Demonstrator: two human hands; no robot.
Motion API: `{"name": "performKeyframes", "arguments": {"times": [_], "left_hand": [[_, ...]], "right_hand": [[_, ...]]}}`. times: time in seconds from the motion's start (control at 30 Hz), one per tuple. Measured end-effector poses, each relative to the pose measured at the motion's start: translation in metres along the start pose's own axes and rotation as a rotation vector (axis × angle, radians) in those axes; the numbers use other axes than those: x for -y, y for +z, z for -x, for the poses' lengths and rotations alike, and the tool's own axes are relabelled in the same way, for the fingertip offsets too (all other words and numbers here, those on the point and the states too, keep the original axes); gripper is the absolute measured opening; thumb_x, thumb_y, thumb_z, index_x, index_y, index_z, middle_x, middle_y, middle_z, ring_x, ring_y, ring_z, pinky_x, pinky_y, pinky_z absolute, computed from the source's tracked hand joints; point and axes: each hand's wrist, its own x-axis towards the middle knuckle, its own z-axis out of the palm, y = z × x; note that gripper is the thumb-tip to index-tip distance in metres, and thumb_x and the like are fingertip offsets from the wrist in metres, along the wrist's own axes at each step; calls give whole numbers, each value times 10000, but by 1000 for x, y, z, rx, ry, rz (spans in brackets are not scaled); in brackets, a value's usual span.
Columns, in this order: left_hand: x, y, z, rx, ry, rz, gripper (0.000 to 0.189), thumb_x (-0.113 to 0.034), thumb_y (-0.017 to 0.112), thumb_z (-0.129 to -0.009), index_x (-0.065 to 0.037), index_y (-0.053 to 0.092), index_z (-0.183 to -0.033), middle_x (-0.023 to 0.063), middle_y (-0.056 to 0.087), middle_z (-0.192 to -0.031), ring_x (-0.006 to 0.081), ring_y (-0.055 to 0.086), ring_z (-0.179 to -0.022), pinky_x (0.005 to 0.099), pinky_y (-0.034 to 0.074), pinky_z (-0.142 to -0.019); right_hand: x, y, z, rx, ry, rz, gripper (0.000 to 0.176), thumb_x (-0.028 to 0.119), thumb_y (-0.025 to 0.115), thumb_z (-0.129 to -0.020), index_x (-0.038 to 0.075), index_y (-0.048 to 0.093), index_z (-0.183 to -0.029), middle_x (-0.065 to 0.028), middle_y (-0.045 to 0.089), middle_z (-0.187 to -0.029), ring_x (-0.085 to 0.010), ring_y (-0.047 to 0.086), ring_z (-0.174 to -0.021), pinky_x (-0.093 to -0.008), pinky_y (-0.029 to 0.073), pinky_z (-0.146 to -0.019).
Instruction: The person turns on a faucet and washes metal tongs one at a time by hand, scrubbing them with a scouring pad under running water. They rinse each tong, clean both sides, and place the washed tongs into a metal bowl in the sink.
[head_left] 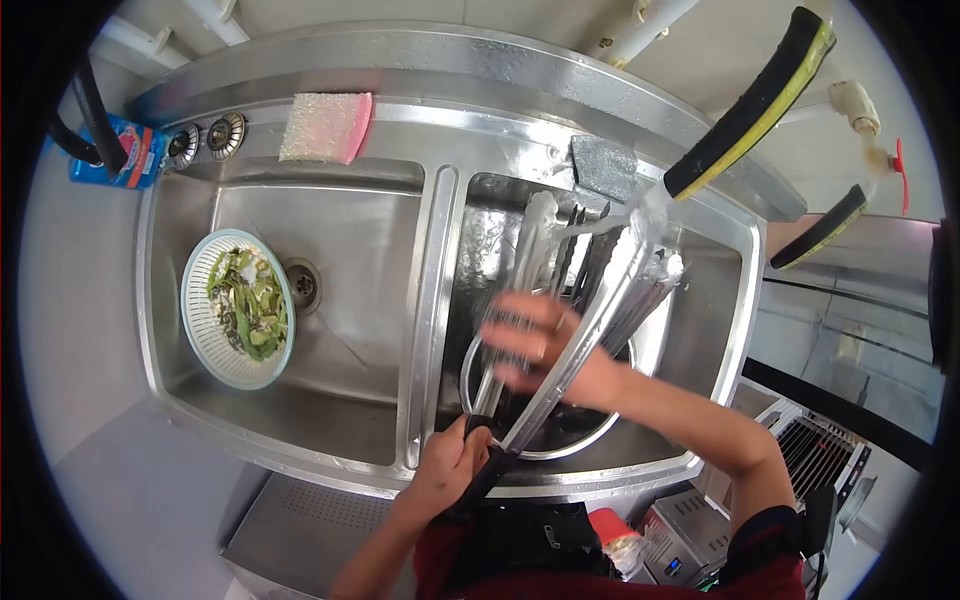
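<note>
Double sink: two steel basins stand side by side before me, parted by a raised divider. In the right basin sits a round metal bowl, largely covered by what lies over it. Long metal tongs slant across the bowl, their two arms spread in a V, black grips toward the person. A black-and-yellow hose hangs from above, running water onto the far end of the tongs. Dark, long utensils lie between the arms. In the left basin, a pale basket leans beside the drain and holds green vegetable scraps. Left hand: fingers closed around the tongs' black grip. Right hand: blurred, fingers bent over the left arm of the tongs above the bowl; how tightly they close, I cannot tell. On the back ledge: a pink-edged sponge, a grey scouring pad and two round strainers.
</note>
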Motion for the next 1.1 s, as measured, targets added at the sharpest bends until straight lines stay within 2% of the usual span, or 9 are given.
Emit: {"name": "performKeyframes", "arguments": {"times": [0.07, 0.17, 0.37, 0.43, 0.5, 0.63, 0.97, 1.07, 1.1], "left_hand": [[-1, -1, 1, -20, 9, -38, 216, -185, 395, -873, -7, 472, -777, 42, 469, -495, 108, 464, -429, 244, 361, -427], [-10, -2, 4, 1, -17, -17, 214, -177, 396, -869, -1, 468, -772, 49, 458, -489, 125, 461, -427, 258, 359, -430], [0, -5, 6, -61, -23, -23, 210, -169, 387, -872, -1, 466, -773, 47, 461, -499, 111, 441, -433, 251, 352, -435], [0, -2, 8, -47, -12, -26, 211, -169, 385, -873, -2, 466, -772, 48, 460, -504, 109, 442, -440, 251, 353, -440], [1, -1, 12, -44, -4, -34, 212, -168, 383, -874, -3, 465, -770, 49, 459, -509, 107, 444, -447, 250, 355, -445], [10, -1, 12, -64, 12, 17, 217, -178, 379, -876, -2, 465, -782, 46, 455, -518, 103, 446, -460, 257, 359, -452], [8, -3, 15, -48, 59, -133, 160, -140, 388, -841, -3, 464, -814, 91, 493, -522, 202, 507, -469, 304, 383, -464], [7, -1, 30, 13, -48, -165, 171, -156, 392, -843, -6, 469, -819, 85, 496, -517, 192, 518, -473, 295, 389, -466], [8, -1, 37, 39, -105, -166, 177, -165, 396, -844, -8, 473, -815, 81, 497, -514, 183, 522, -474, 288, 391, -466]], "right_hand": [[-8, -7, -7, 51, -174, 188, 419, 68, 661, -629, 108, 535, -1027, -140, 474, -1101, -293, 507, -970, -390, 412, -834], [-16, -30, -44, -317, 343, 230, 379, 102, 616, -704, 56, 497, -1062, -164, 484, -1094, -298, 534, -926, -368, 411, -833], [-8, 19, 3, -67, -164, 136, 424, 126, 669, -663, 111, 506, -1055, -121, 468, -1080, -260, 464, -1016, -366, 411, -836], [-26, -8, -30, -232, 331, 19, 388, 139, 633, -700, 77, 498, -1059, -129, 463, -1088, -256, 483, -984, -346, 414, -818], [-28, -19, -48, -372, 373, 168, 368, 158, 594, -741, 29, 480, -1066, -129, 472, -1084, -258, 494, -960, -338, 399, -827], [-10, 26, 9, -102, -43, 125, 484, 166, 677, -650, 149, 489, -1095, -135, 450, -1129, -309, 474, -994, -393, 410, -827], [24, 35, 42, 78, -145, -106, 533, 214, 723, -599, 148, 484, -1071, -129, 409, -1141, -314, 435, -1035, -447, 374, -846], [-26, 10, 19, -235, -133, 389, 483, 200, 689, -631, 137, 512, -1077, -141, 450, -1104, -307, 459, -987, -417, 384, -829], [-13, -12, -3, -356, 141, 214, 446, 182, 679, -643, 122, 523, -1057, -143, 470, -1085, -311, 482, -958, -390, 414, -798]]}}
